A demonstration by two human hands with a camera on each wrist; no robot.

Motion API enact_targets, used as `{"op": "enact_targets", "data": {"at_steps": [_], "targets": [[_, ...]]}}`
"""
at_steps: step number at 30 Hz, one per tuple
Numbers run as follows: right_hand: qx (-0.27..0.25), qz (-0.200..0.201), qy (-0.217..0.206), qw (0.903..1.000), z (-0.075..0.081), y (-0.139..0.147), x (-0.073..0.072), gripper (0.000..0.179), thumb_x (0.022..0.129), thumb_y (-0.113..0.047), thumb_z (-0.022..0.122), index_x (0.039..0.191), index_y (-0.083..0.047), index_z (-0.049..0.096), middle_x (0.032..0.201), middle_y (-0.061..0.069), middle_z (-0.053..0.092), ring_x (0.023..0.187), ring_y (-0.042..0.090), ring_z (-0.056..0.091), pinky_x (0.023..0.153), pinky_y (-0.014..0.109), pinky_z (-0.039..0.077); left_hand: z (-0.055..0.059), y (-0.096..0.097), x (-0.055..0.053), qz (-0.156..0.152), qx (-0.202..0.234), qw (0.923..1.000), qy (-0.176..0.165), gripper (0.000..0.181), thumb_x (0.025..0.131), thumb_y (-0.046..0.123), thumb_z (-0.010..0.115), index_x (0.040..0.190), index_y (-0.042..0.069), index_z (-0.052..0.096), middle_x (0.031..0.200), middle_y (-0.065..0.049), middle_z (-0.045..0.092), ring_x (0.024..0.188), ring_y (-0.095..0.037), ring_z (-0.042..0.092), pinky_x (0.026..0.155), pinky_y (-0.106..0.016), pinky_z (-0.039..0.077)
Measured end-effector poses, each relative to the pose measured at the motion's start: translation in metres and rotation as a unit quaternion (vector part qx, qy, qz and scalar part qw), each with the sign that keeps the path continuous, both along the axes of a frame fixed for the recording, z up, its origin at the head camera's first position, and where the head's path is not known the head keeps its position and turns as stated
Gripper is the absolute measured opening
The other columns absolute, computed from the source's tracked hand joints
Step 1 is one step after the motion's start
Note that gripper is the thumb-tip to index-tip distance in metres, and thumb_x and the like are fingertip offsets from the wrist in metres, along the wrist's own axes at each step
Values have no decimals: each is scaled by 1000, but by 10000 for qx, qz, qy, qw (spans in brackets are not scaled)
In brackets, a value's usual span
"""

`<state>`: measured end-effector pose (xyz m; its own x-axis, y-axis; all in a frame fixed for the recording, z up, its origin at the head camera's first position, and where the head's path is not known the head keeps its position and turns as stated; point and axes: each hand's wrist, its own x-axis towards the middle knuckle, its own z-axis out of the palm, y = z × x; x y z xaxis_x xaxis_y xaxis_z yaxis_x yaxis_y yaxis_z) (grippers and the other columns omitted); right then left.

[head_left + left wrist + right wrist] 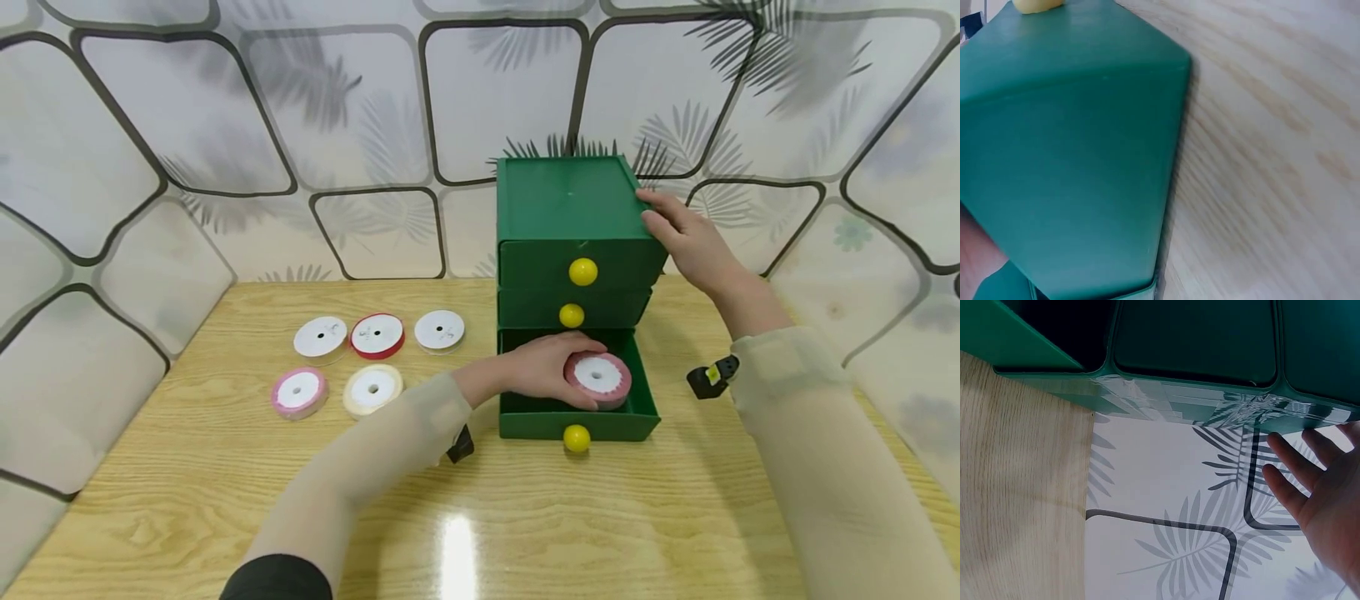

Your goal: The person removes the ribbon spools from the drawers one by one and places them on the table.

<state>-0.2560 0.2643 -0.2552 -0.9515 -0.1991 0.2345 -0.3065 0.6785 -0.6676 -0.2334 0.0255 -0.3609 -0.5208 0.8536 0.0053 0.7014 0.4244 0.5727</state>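
Observation:
A green three-drawer cabinet (572, 200) stands with its bottom drawer (525, 427) pulled out by a yellow-knobbed front. Inside that drawer, my left hand (551, 367) holds a pink-edged ribbon spool (600, 372), its thumb and fingers around the left side of the spool. In the left wrist view the drawer's side (1079, 175) fills much of the picture, and only a bit of the hand (979, 256) shows. My right hand (686, 237) rests at the cabinet's top right edge. Its fingers (1294, 456) are extended along the cabinet's side in the right wrist view.
Left on the wooden table (225, 483) lie several ribbon spools: a white one (321, 337), a red one (377, 335), another white one (439, 331), a pink one (299, 391) and a cream one (372, 387). Patterned panels (360, 150) surround the table.

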Motion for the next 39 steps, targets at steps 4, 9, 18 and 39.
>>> {"op": "enact_targets", "data": {"at_steps": [4, 9, 18, 39], "targets": [[1, -8, -11, 10000, 0, 0, 0, 61, 103, -49, 34, 155, -19, 26, 155, 22, 26, 138, 46, 25, 109, 61, 20, 1, -6, 3, 24, 206, 9998, -31, 79, 79, 46, 77, 143, 14, 46, 134, -1, 49, 109, -11, 48, 91, -21, 40], [-22, 3, -28, 10000, 0, 0, 1, 61, 103, -49, 34, 155, -19, 26, 155, 21, 26, 138, 46, 25, 109, 60, 20, 3, -14, 8, -16, 414, 9990, -152, 77, 78, 44, 78, 142, 13, 47, 133, 0, 49, 109, -11, 48, 91, -21, 41], [-64, 7, -56, 10000, 0, 0, 1, 61, 103, -49, 34, 155, -19, 25, 155, 21, 25, 139, 45, 24, 109, 60, 20, 5, -36, 20, 149, 746, 9969, -190, 74, 78, 40, 80, 141, 15, 49, 132, 1, 49, 110, -12, 48, 91, -24, 43], [-51, 58, -69, 9999, 0, 1, -1, 61, 103, -49, 34, 156, -20, 24, 156, 21, 23, 139, 46, 23, 109, 61, 19, 14, -105, 34, 827, 1498, 9845, -390, 76, 75, 28, 85, 140, 11, 50, 135, 1, 50, 114, -12, 48, 96, -33, 44]]}}
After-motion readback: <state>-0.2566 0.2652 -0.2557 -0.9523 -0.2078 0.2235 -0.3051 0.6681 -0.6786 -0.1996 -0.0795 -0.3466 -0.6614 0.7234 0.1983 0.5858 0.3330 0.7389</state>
